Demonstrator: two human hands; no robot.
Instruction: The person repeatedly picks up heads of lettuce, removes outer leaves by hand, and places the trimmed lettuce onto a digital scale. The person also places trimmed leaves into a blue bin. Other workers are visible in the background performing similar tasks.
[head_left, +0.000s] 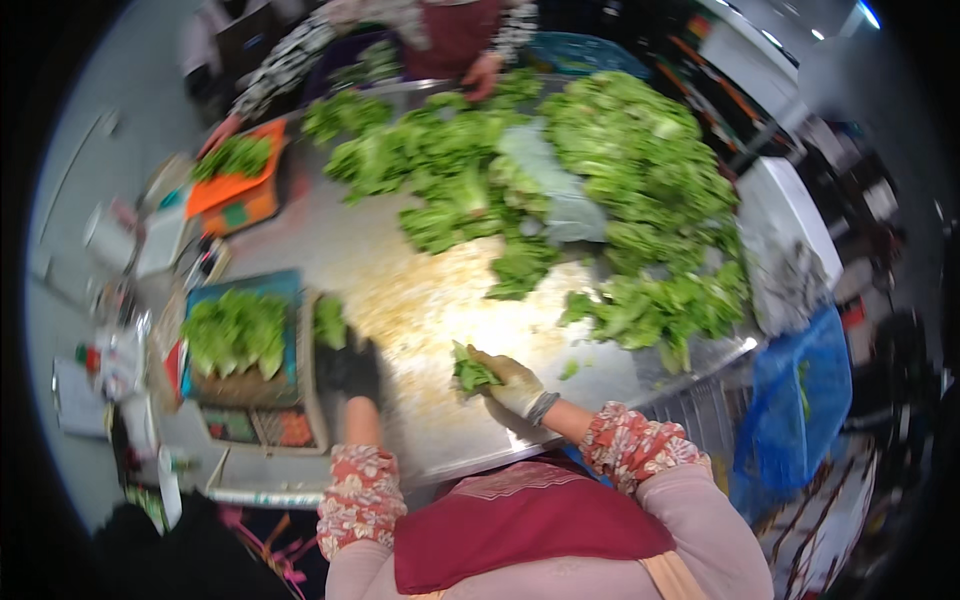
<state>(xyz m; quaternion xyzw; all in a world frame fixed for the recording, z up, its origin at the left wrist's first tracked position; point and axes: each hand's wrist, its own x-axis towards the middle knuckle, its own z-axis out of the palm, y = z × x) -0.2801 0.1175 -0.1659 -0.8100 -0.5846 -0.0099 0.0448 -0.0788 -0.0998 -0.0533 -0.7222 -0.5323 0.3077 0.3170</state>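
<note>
My right hand (517, 381), in a pale glove with a grey cuff, grips a small bunch of green lettuce leaves (474, 373) low over the metal table (442, 427). Further left is my left hand (352, 367) in a black glove, blurred, beside a box (319, 420). Just beyond its fingers lies a piece of lettuce (328, 322); whether they hold it I cannot tell. A blue-green tray (295, 283) rests on the box with a bundle of lettuce (238, 330) on it.
Heaped lettuce (637, 165) covers the far right, with a pale plastic sheet (559, 187) among it. Another person's hand (484, 75) reaches in opposite me; their other hand (219, 135) is by lettuce on an orange tray (225, 193). A blue plastic bag (795, 405) hangs at right.
</note>
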